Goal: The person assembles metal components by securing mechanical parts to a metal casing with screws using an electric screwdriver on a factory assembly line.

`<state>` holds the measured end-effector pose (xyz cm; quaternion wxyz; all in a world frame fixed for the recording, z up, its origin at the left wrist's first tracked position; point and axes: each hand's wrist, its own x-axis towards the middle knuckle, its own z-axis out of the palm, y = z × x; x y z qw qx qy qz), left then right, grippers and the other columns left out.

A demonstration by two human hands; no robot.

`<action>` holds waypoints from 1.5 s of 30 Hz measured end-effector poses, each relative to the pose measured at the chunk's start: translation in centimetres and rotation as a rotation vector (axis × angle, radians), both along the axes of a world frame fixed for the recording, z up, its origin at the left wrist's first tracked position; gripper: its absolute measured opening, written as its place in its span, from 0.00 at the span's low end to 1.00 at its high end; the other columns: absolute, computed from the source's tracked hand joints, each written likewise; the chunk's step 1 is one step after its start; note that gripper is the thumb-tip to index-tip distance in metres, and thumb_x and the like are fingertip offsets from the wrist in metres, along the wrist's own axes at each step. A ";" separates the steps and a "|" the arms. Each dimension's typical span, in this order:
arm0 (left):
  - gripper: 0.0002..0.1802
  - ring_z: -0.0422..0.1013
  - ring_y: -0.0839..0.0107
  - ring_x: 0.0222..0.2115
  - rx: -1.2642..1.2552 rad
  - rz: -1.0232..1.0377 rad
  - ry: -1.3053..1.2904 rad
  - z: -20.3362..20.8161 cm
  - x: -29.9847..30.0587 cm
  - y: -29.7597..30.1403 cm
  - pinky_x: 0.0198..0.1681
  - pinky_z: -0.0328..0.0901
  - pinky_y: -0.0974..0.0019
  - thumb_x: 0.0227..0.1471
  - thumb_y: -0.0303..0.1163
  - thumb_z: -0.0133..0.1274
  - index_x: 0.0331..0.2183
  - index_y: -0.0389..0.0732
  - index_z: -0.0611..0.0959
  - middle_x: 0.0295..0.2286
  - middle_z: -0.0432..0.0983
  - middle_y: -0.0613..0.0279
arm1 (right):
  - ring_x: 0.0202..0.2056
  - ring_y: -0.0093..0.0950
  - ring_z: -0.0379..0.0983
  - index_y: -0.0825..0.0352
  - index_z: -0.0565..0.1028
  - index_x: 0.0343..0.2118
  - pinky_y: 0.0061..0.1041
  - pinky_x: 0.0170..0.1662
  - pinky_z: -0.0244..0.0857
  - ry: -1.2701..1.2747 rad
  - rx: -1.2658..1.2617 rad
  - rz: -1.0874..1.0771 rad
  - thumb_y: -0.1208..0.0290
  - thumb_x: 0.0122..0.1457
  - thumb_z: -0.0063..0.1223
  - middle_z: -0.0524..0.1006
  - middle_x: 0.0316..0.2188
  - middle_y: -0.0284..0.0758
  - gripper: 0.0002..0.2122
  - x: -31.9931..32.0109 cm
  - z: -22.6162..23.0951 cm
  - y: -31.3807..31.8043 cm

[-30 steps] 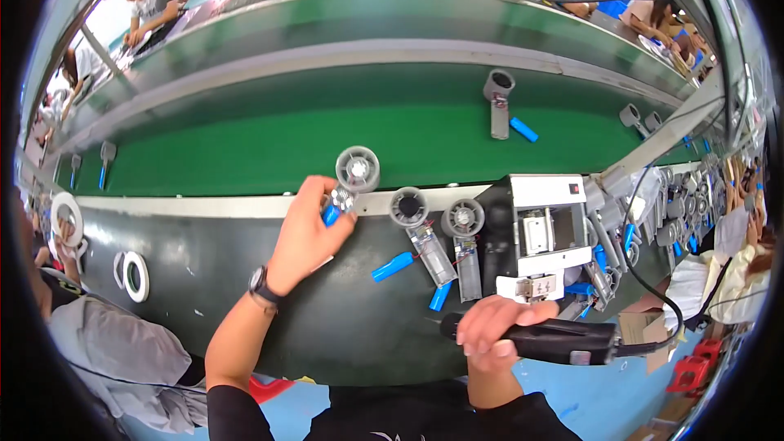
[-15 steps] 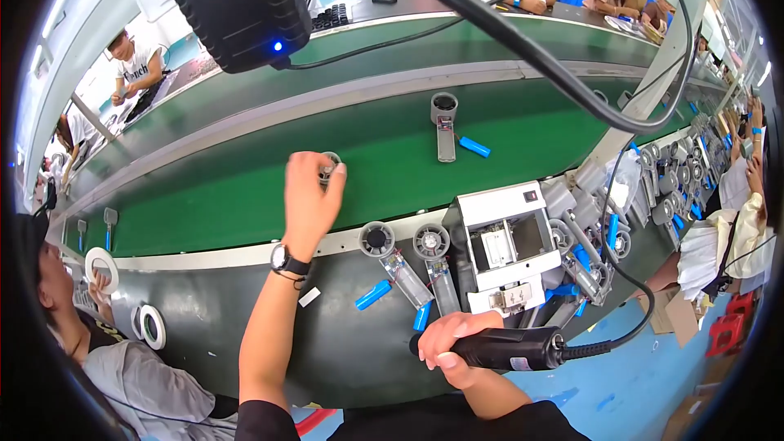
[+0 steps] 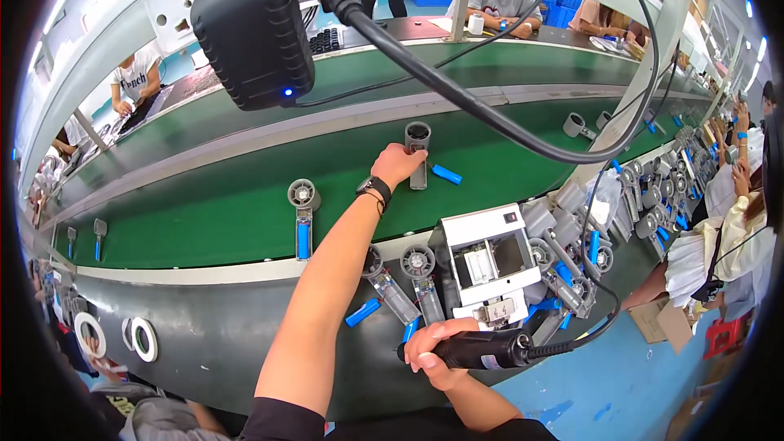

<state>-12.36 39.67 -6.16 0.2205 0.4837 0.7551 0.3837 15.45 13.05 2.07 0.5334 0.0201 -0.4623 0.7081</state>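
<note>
My left hand [image 3: 398, 165], wearing a black-strapped watch, reaches over the green conveyor belt [image 3: 204, 220]. Its fingers close on the handle of a grey handheld fan [image 3: 417, 135], whose round head points away from me. A blue battery cell [image 3: 447, 174] lies beside that handle. Nearer on the belt, a second grey fan [image 3: 304, 195] rests with a blue cell in its handle. In my right hand [image 3: 438, 351] is a black electric screwdriver [image 3: 486, 349], held sideways with its cable to the right. Two opened fans [image 3: 418, 263] lie on the dark table above the screwdriver.
A white and grey machine [image 3: 488, 257] stands on the table, with a pile of grey fans [image 3: 563, 265] to its right. Rolls of white tape [image 3: 144, 340] lie at the left. A thick black cable [image 3: 457, 98] and power adapter [image 3: 255, 33] hang overhead. Other people sit around the line.
My left hand has let go of a fan at the belt's near edge and moved right and away to another fan. The right hand keeps the screwdriver. The whole view has shifted slightly.
</note>
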 end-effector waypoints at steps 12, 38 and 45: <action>0.14 0.73 0.74 0.31 0.483 -0.179 -0.463 11.4 4.3 -12.2 0.36 0.66 0.70 0.63 0.35 0.48 0.45 0.35 0.71 0.33 0.80 0.59 | 0.17 0.26 0.67 0.61 0.58 0.46 0.30 0.23 0.68 -0.047 0.027 0.008 0.79 0.58 0.54 0.68 0.18 0.33 0.18 1.0 0.8 0.3; 0.17 0.72 0.68 0.32 0.128 -0.278 -1.402 8.1 15.4 -35.9 0.41 0.71 0.58 0.67 0.30 0.35 0.55 0.38 0.60 0.40 0.72 0.50 | 0.12 0.18 0.63 0.65 0.58 0.47 0.17 0.15 0.62 0.023 0.426 -0.671 0.68 0.62 0.52 0.64 0.16 0.28 0.17 9.2 5.5 7.1; 0.17 0.72 0.68 0.37 0.001 -0.329 -1.412 6.2 17.5 -37.0 0.46 0.69 0.58 0.67 0.29 0.35 0.55 0.36 0.60 0.42 0.72 0.51 | 0.10 0.19 0.61 0.65 0.58 0.46 0.18 0.13 0.63 -0.068 0.460 -0.607 0.68 0.60 0.56 0.66 0.16 0.28 0.19 9.9 4.6 7.3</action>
